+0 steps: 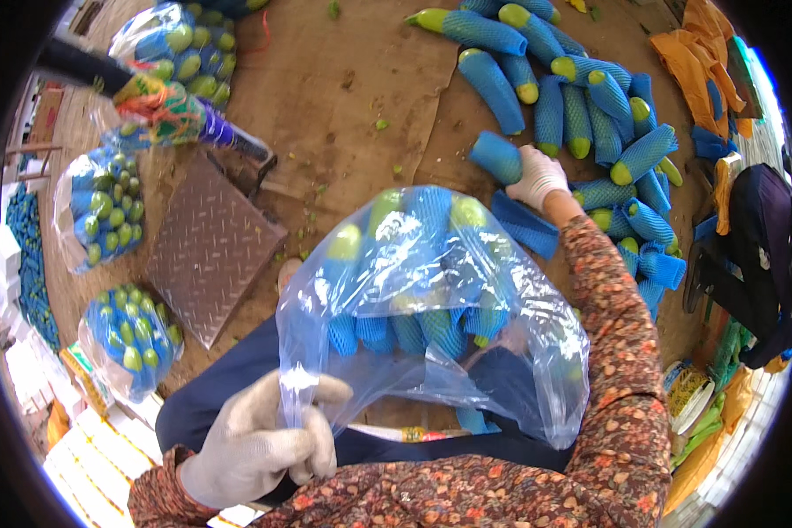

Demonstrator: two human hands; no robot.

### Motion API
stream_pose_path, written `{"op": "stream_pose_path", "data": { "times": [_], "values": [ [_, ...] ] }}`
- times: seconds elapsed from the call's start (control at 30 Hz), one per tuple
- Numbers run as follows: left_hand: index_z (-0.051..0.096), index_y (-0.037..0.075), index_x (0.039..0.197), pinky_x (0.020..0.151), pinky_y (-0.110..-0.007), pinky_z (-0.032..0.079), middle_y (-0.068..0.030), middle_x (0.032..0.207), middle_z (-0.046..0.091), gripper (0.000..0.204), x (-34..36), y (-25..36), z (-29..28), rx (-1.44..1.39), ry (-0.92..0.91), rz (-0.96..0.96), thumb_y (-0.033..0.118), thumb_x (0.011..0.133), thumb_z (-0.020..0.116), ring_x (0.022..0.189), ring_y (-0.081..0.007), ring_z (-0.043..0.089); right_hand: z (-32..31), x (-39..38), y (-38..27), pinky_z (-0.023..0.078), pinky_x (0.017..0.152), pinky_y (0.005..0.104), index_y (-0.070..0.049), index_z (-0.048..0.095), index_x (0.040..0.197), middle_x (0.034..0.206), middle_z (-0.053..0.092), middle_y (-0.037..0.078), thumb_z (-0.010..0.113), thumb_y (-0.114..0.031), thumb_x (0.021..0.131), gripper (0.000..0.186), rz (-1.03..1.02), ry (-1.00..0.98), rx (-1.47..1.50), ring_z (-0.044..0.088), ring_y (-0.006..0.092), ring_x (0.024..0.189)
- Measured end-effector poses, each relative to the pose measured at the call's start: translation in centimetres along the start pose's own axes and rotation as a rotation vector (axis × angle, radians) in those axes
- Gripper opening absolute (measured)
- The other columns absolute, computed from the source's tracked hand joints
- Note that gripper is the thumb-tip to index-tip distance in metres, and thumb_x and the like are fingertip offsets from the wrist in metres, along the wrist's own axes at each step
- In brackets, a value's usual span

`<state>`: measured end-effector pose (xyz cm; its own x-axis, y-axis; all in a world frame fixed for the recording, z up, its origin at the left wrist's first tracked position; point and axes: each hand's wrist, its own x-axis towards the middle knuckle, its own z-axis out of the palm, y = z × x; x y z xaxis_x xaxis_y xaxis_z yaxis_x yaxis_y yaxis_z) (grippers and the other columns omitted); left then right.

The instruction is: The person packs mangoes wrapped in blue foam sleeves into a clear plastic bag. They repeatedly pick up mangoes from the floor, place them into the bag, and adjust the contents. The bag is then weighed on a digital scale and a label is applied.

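In the head view, the person's gloved left hand [268, 431] is near the close edge of the floor [343, 97], its grip pinched on the rim of a clear bag [550, 378], with the plastic between thumb and fingers. The bag stands over the person's lap with its mouth toward the body; green vegetables [431, 216] in blue net sleeves lie side by side inside.

The gloved right hand [539, 179] reaches beyond the bag, its grip closed around one end of a blue sleeve [495, 157]; I cannot tell whether it covers a vegetable. A loose sleeve [524, 225] lies on the floor just beside that wrist.

A pile of netted vegetables [590, 114] spreads along the floor's far right corner. Toward its left edge sit three filled bags [106, 211], near a ridged brown metal plate [216, 251].
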<state>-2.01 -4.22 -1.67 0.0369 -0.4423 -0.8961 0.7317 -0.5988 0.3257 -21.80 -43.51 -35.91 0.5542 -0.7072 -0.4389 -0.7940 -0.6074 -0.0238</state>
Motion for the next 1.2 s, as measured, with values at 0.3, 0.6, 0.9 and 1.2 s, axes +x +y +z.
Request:
{"op": "stream_pose_path", "data": {
  "times": [0.3,0.6,0.9,1.2],
  "values": [
    [0.044,-0.007,0.140,0.072,-0.027,0.050,-0.0070,0.087,0.062,0.051,-1.4,-3.8,-0.9,-0.051,-0.220,0.367,0.021,0.099,0.054,0.071,-0.0143,0.059,-21.5,-18.2,-2.2,0.056,0.096,0.0399,-0.001,0.056,0.136,0.122,0.068,0.011,0.071,-0.040,0.093,0.060,-0.375,-0.128,1.613,0.068,0.0212,0.106],
    [0.048,-0.008,0.135,0.074,-0.032,0.051,-0.0016,0.080,0.053,0.044,-2.6,-6.5,-2.4,-0.087,-0.326,0.493,0.020,0.101,0.051,0.065,-0.0111,0.049,-10.1,-29.8,-17.4,0.054,0.098,0.0380,-0.003,0.053,0.135,0.120,0.071,0.015,0.091,-0.030,0.074,0.077,-0.682,0.026,1.130,0.069,0.0249,0.107],
    [0.048,-0.007,0.136,0.073,-0.031,0.052,-0.0002,0.084,0.054,0.043,-2.7,-6.6,-3.1,0.165,-0.300,0.538,0.019,0.102,0.050,0.065,-0.0076,0.048,7.8,-26.0,-24.1,0.055,0.095,0.0414,0.012,0.035,0.142,0.122,0.067,0.030,0.081,-0.067,0.070,0.116,0.006,-0.389,0.707,0.069,0.0392,0.112],
    [0.048,-0.013,0.131,0.070,-0.030,0.054,-0.0100,0.076,0.060,0.060,-3.3,-4.3,-2.3,0.136,-0.096,0.282,0.007,0.076,0.057,0.065,-0.0186,0.058,-17.2,-16.9,-14.6,0.056,0.093,0.0345,0.000,0.064,0.132,0.120,0.072,0.015,0.068,-0.037,0.097,0.050,-0.696,-0.974,0.979,0.070,0.0208,0.111]
  ]
}}
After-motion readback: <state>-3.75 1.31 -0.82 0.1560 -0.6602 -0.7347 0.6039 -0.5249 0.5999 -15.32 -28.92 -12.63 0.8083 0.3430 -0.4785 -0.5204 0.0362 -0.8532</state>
